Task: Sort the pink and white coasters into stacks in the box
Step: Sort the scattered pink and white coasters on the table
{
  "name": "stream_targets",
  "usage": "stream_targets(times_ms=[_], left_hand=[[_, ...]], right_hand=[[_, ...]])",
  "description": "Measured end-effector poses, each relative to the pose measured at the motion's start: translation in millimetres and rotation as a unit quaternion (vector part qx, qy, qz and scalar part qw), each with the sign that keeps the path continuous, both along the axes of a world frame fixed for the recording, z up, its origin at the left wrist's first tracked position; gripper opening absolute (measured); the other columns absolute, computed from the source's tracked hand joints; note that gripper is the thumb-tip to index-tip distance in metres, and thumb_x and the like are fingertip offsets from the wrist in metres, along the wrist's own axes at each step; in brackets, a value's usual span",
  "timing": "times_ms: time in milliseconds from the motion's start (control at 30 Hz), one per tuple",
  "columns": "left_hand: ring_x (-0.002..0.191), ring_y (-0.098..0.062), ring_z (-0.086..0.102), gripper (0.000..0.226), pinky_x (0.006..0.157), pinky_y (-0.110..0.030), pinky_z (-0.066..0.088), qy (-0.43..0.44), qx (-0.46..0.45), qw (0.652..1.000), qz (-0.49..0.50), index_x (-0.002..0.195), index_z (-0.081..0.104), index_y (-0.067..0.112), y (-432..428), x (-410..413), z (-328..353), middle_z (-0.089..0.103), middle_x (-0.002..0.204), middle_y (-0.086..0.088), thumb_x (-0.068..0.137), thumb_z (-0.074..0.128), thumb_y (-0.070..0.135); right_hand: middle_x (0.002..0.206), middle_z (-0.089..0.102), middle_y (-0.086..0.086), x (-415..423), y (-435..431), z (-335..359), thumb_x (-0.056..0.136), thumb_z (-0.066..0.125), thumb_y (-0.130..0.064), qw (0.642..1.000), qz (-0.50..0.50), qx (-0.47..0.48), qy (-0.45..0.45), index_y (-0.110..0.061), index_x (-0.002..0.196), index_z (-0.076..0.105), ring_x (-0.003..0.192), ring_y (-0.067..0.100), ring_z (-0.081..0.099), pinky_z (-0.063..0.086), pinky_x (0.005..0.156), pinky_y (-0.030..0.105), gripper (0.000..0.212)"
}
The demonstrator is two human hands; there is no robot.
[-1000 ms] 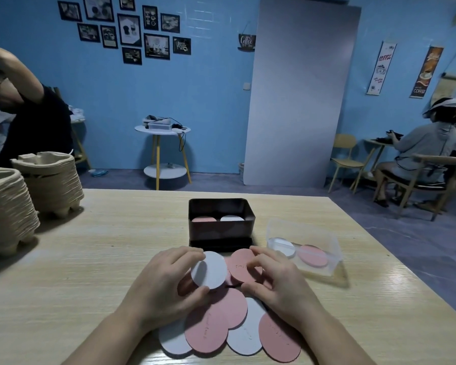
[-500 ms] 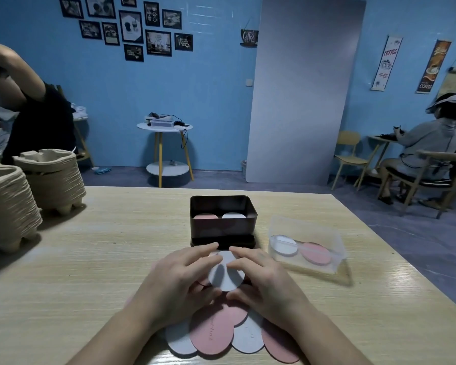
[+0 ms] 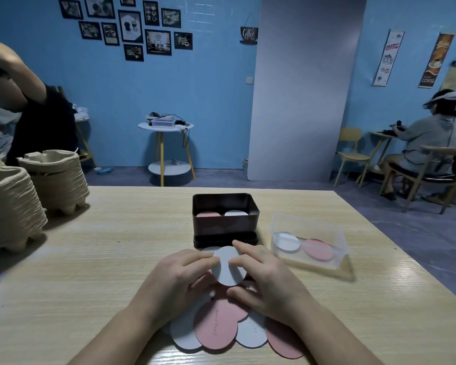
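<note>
A white coaster (image 3: 228, 266) is sitting tilted up between both hands, just in front of the dark box (image 3: 225, 219), whose near wall is almost touching its far edge. The left hand (image 3: 177, 280) is pinching its left rim with fingertips on top and, it seems, the thumb underneath, though that part is hidden. The right hand (image 3: 269, 277) is steadying the right rim, index finger reaching past the top edge, thumb curling low near the pink coasters. Neither hand is spread flat; both are lightly closed on this one disc.

Beneath and toward the body, the loose pile (image 3: 216, 330) of pink and white coasters is fanning out on the wooden table (image 3: 103, 246). Inside the box, a pink stack (image 3: 208, 214) is lying on the left and a white stack (image 3: 236, 213) on the right.

The coming move turns on this: the white stack is lying straight ahead and slightly right of the held disc, over the near wall, so the right hand is looking the nearer one for carrying it in. A clear container (image 3: 309, 246) is standing just right of the box.
</note>
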State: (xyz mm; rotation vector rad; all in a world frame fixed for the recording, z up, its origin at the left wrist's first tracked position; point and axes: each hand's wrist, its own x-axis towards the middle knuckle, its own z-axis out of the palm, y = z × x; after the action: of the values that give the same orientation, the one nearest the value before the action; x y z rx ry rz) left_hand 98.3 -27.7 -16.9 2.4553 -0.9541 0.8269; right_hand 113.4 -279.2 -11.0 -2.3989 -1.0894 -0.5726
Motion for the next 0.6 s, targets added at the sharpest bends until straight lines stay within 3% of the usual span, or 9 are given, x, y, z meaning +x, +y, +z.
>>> stream_targets(times_ms=[133, 333, 500, 600], left_hand=[[0.097, -0.018, 0.068, 0.034, 0.071, -0.032, 0.057, 0.002, -0.001, 1.0, 0.014, 0.115, 0.069, 0.021, 2, 0, 1, 0.071, 0.116, 0.004, 0.083, 0.077, 0.031], [0.095, -0.015, 0.066, 0.039, 0.071, -0.031, 0.056, 0.031, 0.017, 0.999, 0.038, 0.124, 0.065, 0.021, 16, -3, 14, 0.07, 0.114, 0.006, 0.088, 0.074, 0.03], [0.103, -0.003, 0.058, 0.034, 0.084, -0.027, 0.05, 0.076, 0.051, 0.994, 0.055, 0.118, 0.063, 0.03, 43, -12, 15, 0.063, 0.116, 0.018, 0.089, 0.06, 0.048], [0.11, -0.001, 0.055, 0.045, 0.093, -0.029, 0.047, 0.107, 0.046, 0.99, 0.079, 0.124, 0.06, 0.033, 53, -15, 5, 0.06, 0.122, 0.021, 0.083, 0.06, 0.053]], right_hand=[[0.139, 0.052, -0.001, 5, 4, 4, 0.086, 0.07, -0.048, 0.999, -0.012, -0.032, -0.024, -0.024, 0.117, 0.058, 0.119, 0.019, 0.052, 0.053, 0.089, 0.036, 0.041], [0.124, 0.057, -0.004, 14, 20, 21, 0.083, 0.066, -0.053, 0.993, -0.011, -0.076, -0.085, -0.022, 0.098, 0.058, 0.099, 0.021, 0.055, 0.054, 0.071, 0.038, 0.036], [0.131, 0.06, 0.0, 18, 25, 17, 0.082, 0.068, -0.056, 0.997, -0.041, -0.034, -0.061, -0.02, 0.101, 0.062, 0.111, 0.023, 0.058, 0.054, 0.081, 0.035, 0.041], [0.134, 0.059, -0.002, 15, 23, 9, 0.084, 0.066, -0.057, 0.997, -0.039, -0.031, -0.062, -0.023, 0.104, 0.061, 0.117, 0.019, 0.056, 0.053, 0.083, 0.032, 0.04]])
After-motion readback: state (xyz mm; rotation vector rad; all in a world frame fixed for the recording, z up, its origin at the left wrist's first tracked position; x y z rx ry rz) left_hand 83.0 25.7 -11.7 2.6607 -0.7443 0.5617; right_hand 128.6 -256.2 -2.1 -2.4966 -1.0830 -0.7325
